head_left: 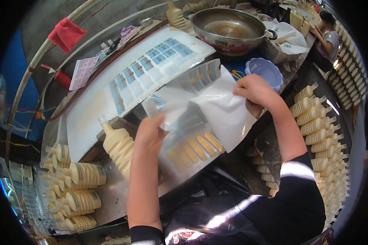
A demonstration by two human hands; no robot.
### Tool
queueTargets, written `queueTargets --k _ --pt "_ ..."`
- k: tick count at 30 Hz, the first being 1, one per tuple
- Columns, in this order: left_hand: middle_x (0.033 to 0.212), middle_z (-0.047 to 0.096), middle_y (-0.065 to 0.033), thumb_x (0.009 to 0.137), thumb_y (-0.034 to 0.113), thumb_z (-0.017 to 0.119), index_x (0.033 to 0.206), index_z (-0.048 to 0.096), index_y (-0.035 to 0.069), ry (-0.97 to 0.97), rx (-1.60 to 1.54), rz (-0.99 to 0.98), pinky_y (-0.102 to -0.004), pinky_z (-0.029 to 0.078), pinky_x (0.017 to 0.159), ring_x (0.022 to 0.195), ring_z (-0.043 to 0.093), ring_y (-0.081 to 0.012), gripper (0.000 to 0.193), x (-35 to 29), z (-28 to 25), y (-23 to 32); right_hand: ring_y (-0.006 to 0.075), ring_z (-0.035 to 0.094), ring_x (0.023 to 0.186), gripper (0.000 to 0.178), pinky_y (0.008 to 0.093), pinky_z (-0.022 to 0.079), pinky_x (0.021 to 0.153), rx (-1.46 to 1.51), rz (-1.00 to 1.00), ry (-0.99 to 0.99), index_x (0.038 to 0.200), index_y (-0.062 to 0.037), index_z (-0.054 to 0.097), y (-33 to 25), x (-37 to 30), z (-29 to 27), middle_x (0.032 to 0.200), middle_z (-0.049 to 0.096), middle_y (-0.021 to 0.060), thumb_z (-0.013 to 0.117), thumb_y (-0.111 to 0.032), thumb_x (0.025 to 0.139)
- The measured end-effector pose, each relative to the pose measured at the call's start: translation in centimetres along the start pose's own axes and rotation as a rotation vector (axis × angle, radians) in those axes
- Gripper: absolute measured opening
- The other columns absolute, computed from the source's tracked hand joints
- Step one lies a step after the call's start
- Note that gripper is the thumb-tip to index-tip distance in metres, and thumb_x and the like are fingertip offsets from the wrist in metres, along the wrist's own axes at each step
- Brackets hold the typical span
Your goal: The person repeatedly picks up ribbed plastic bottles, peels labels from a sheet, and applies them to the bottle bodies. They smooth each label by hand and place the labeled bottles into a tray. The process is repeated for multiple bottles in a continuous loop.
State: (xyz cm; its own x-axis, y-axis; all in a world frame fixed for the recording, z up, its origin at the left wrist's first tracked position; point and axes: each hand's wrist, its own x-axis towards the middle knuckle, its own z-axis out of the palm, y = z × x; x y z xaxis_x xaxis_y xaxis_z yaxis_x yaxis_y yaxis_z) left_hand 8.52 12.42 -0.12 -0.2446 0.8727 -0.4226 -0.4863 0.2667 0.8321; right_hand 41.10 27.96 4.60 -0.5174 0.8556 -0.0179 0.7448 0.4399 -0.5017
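Note:
Between my two hands spreads a glossy white sheet [229,110], creased and partly lifted. My right hand [255,92] pinches its far right edge. My left hand [151,128] is closed on the sheet's left part, where motion blurs the edge. Beneath and beside it lies a see-through printed sheet [192,151] with a row of gold strips; whether the two sheets are joined is unclear. A cream spiral-ribbed bottle [119,148] lies tilted just left of my left forearm. Behind my hands, blue-grey printed labels [145,65] lie in rows on a slanted white board [88,112].
A wide metal pan [229,30] and a lavender basin [263,71] stand at the back, with yellow-handled scissors [236,74] beside the basin. Cream bottles [84,200] cluster at left; more bottles [321,134] fill the right. Another person [327,43] sits at far right.

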Motion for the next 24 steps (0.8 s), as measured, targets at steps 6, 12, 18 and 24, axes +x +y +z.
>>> queueTargets --k 6,12,18,24 --pt "0.106 0.071 -0.0074 0.105 0.019 0.055 0.120 0.062 0.003 0.124 -0.141 -0.051 -0.0302 0.053 0.060 0.084 0.069 -0.0175 0.023 -1.1 -0.1 0.1 0.0336 0.066 0.067 0.028 0.0416 0.050 0.063 -0.008 0.045 -0.050 0.084 0.0030 0.070 1.1 -2.3 -2.5 0.073 0.065 0.0208 0.070 -0.025 0.084" --pt "0.104 0.071 -0.0079 0.105 0.021 0.053 0.117 0.061 0.003 0.216 -0.343 -0.069 -0.0309 0.052 0.058 0.083 0.068 -0.0188 0.023 -1.7 -0.9 -1.6 0.0300 0.066 0.062 0.029 0.0407 0.051 0.061 0.059 0.190 -0.015 0.088 0.0063 0.067 7.0 -4.4 -2.5 0.069 0.063 0.0209 0.068 -0.023 0.085" --pt "0.103 0.071 -0.0070 0.104 0.022 0.055 0.115 0.061 0.005 0.264 -0.285 -0.033 -0.0309 0.051 0.059 0.082 0.068 -0.0188 0.021 -2.3 -0.4 -0.9 0.0396 0.068 0.077 0.032 0.0454 0.052 0.072 -0.072 0.252 0.278 0.088 0.0053 0.067 9.9 -5.9 -4.8 0.082 0.066 0.0268 0.064 -0.026 0.088" --pt "0.104 0.071 -0.0020 0.098 0.026 0.062 0.116 0.064 0.012 0.152 -0.124 0.089 -0.0333 0.049 0.074 0.097 0.067 -0.0173 0.023 -3.8 -0.5 0.7 0.0426 0.064 0.086 0.029 0.0469 0.049 0.073 -0.366 0.176 0.549 0.092 0.0003 0.063 9.0 -4.3 -10.6 0.086 0.065 0.0242 0.063 -0.029 0.094"
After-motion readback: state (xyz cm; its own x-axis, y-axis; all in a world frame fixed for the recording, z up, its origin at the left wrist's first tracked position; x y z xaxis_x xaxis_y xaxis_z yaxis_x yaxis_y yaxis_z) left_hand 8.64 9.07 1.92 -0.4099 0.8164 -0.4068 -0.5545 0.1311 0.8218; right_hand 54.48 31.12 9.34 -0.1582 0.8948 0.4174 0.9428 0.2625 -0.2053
